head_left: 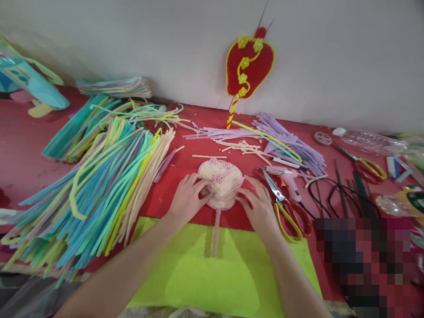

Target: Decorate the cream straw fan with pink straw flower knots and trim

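Note:
A cream round fan (230, 187) made of pipe cleaners lies in front of me, with small pink flowers at its top and left and a pink wrapped handle (216, 229) pointing toward me. My left hand (187, 196) grips the fan's left edge, thumb and fingers closed around it near a pink flower. On the opposite edge my right hand (258, 203) holds the rim between thumb and fingers. The fan's head rests over the red tabletop, while the handle extends over a lime-green sheet (212, 282). Scissors (281, 203) with yellow and red handles lie just beside my right hand.
Large bundles of coloured pipe cleaners (96, 190) cover the left side. Purple pipe cleaners (291, 145) lie at the back right, near a pink glue gun (291, 181). A red fan (250, 66) with yellow flowers leans on the wall. Farther right are more scissors (364, 165) and a plastic bottle (374, 141).

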Motion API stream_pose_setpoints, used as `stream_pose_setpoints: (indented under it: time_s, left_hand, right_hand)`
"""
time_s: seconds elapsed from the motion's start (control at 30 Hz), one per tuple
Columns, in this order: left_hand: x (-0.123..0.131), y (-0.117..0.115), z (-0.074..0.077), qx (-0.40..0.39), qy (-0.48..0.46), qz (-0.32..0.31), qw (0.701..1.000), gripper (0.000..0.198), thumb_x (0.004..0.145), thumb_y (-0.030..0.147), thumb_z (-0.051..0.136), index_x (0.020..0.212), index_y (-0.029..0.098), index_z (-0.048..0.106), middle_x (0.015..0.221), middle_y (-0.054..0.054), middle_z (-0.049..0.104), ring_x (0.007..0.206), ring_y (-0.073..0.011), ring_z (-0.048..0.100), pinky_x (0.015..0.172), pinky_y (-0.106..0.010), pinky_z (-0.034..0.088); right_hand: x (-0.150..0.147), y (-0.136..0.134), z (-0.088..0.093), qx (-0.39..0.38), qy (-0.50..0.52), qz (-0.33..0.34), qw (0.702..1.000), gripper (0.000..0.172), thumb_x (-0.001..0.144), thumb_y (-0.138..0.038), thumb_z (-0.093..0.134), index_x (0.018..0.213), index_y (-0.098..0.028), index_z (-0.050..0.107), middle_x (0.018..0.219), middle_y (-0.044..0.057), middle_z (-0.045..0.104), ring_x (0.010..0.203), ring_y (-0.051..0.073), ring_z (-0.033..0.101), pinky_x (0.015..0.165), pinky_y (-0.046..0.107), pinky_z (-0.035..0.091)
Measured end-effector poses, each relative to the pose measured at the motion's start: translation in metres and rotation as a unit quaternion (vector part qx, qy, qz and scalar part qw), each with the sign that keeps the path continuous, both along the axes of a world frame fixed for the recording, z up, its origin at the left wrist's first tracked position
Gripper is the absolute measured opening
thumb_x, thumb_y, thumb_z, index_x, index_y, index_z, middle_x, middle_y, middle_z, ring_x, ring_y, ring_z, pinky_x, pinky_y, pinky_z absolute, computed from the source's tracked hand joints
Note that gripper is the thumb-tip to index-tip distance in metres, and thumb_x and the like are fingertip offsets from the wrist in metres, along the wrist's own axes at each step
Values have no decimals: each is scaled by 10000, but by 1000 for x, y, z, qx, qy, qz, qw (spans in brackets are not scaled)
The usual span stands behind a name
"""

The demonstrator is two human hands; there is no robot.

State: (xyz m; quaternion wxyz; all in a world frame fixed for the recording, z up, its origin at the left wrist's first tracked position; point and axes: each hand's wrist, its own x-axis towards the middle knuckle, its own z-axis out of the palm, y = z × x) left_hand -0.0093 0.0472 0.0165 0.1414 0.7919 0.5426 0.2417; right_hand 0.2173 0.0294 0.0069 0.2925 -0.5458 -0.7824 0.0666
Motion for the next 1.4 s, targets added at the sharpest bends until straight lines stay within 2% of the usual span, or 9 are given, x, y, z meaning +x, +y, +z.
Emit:
stream_pose_setpoints:
  time_s: [0.13,0.27,0.43,0.6,0.77,0.93,1.17,1.27,1.4]
  left_hand:
    - [0,0,0,1,-2,2,1000,181,800,292,630,966,218,628,1006,-50,569,934,-217,519,841,-389,434]
    - [0,0,-1,-4,6,4,1000,179,808,311,618,962,221,630,1014,-49,568,936,-221,511,836,-389,429]
    - [0,0,-1,1,4,3,1000,169,819,327,603,953,228,631,1008,-46,569,935,-219,516,823,-380,428]
    - [0,-1,-1,-2,4,3,1000,183,817,333,606,959,219,627,1012,-47,572,936,-219,513,836,-381,429]
    - [-1,0,-2,-3,6,1,1000,196,825,356,593,963,221,628,1014,-48,575,937,-218,512,828,-377,428]
    - [-2,1,-1,-4,6,0,1000,206,831,380,584,972,236,626,1006,-39,574,931,-211,519,824,-371,422]
    - [-2,1,-2,-16,-7,-2,1000,212,805,348,623,985,236,629,1031,-44,578,947,-221,516,834,-378,424]
    - [-3,1,0,-30,-43,-4,999,215,833,332,590,1027,243,617,1020,-40,591,940,-213,525,842,-377,429]
    - [-4,1,2,-49,-136,13,989,248,915,273,440,1126,221,561,1062,-50,611,1015,-194,538,909,-368,432]
  right_hand:
    - [1,-1,2,9,7,6,1000,152,889,-261,491,893,-238,641,1222,86,539,1140,261,481,930,470,448]
    - [3,-5,7,-8,7,27,1000,166,897,-252,484,819,-230,629,1038,69,614,951,222,564,848,418,475]
    - [1,-10,13,-58,33,60,996,170,882,-329,524,977,-232,626,921,72,622,883,216,585,790,374,490]
    - [-4,-13,18,-70,43,99,992,157,893,-268,509,863,-218,655,795,50,629,769,183,586,710,325,486]
    - [-13,-20,19,-102,83,115,985,142,878,-257,528,879,-231,668,822,43,676,780,177,620,719,315,504]
    - [-26,-28,17,-136,132,101,977,112,850,-223,548,803,-226,650,833,43,695,793,181,642,723,318,530]
    - [-31,-32,12,-168,121,103,973,107,843,-200,561,752,-217,615,806,41,680,760,176,615,699,311,515]
    - [-29,-30,13,-162,141,95,972,107,854,-212,545,783,-219,624,824,50,678,785,182,617,724,321,514]
    - [-23,-28,17,-170,179,65,967,131,865,-289,538,813,-228,641,832,49,669,808,185,625,749,322,514]
